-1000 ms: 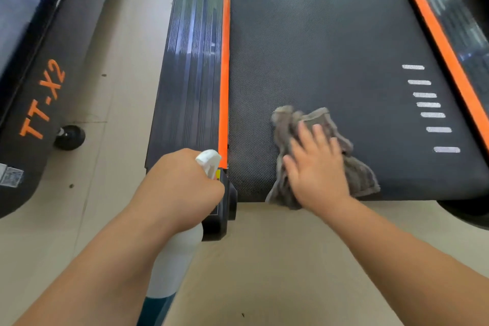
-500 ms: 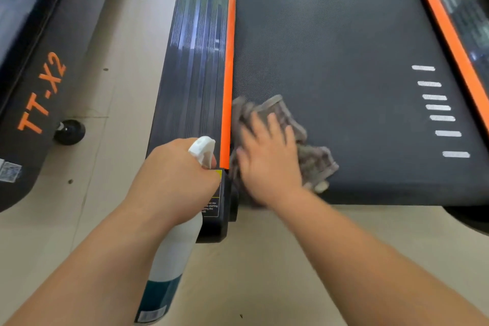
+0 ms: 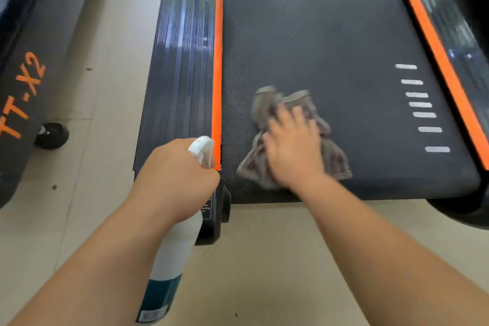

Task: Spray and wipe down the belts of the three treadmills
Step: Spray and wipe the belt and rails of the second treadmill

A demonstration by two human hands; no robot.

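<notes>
Your right hand [image 3: 293,151] lay flat on a crumpled grey-brown cloth [image 3: 337,164], fingers spread and fairly straight, pressing it down onto the black belt [image 3: 317,34] of the middle treadmill, near the belt's near end and a little left of its centre. The hand and the cloth were both blurred, so you could not make out the fingertips clearly. Your left hand [image 3: 174,174] was curled tight round the neck of a spray bottle [image 3: 172,259], which had a white body with a teal band at the bottom. Its white trigger head [image 3: 202,149] stuck up past your knuckles and pointed far and slightly right, toward the belt. That hand hung over the near end of the treadmill's dark left side rail [image 3: 182,61], just beside the orange strip [image 3: 217,61] that edged the belt. A column of short white marks [image 3: 420,104] ran along the belt's right side, well apart from the cloth, with a second orange strip [image 3: 434,47] beyond them. To the left, across a strip of beige floor [image 3: 105,87], stood another treadmill [image 3: 16,167] lettered TT-X2 in orange, with a small black wheel [image 3: 51,135] under it.
</notes>
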